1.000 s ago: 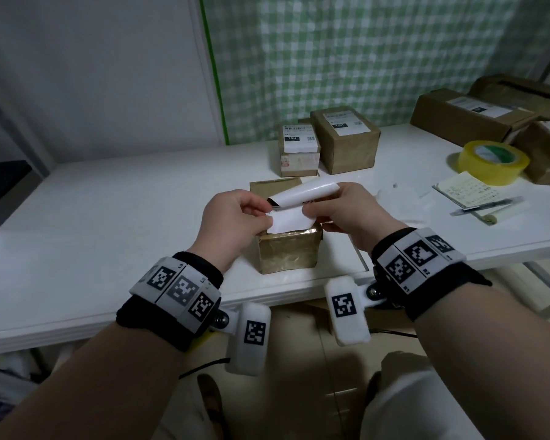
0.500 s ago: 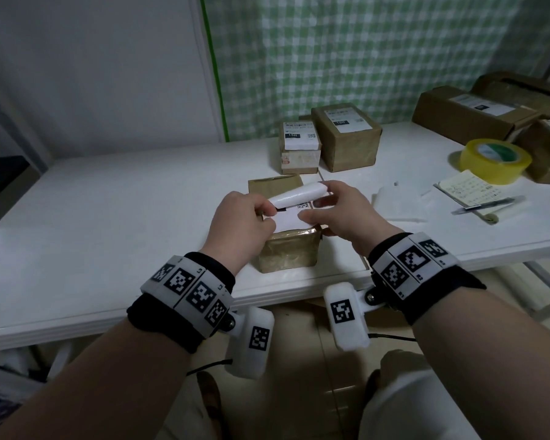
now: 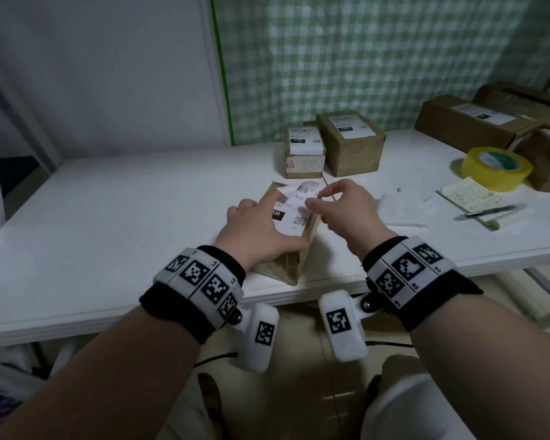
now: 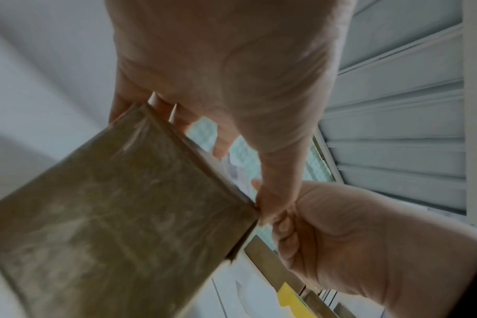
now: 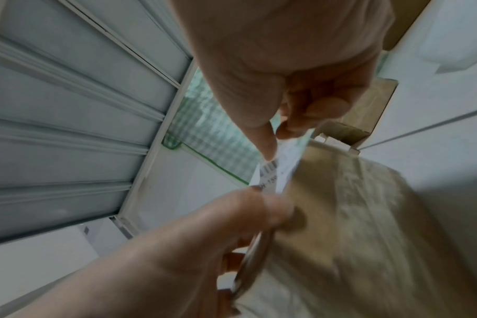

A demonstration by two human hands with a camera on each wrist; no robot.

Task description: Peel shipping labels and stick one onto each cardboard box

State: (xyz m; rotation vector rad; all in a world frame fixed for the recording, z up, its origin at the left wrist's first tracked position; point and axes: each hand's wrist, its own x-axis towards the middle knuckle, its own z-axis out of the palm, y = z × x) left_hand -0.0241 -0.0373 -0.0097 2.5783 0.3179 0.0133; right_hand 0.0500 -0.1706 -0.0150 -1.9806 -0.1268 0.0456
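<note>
Label (image 3: 291, 214) far edge lifted, pinched by right hand (image 3: 346, 214), near edge on box (image 3: 286, 258)

Both forearms bare. Left hand (image 3: 261, 230) and right hand (image 3: 346, 214) ungloved. Each wrist wears a black fabric strap (image 3: 175, 312) topped by a curved white band (image 3: 200, 276) of square black-and-white coded markers, small digits printed at the band's edge. Just behind each wrist, on the inner side, hangs a rounded white camera pod (image 3: 342, 325) with one marker, fixed by a dark screw bracket; thin black cable (image 3: 388, 344) trails from it.
</note>
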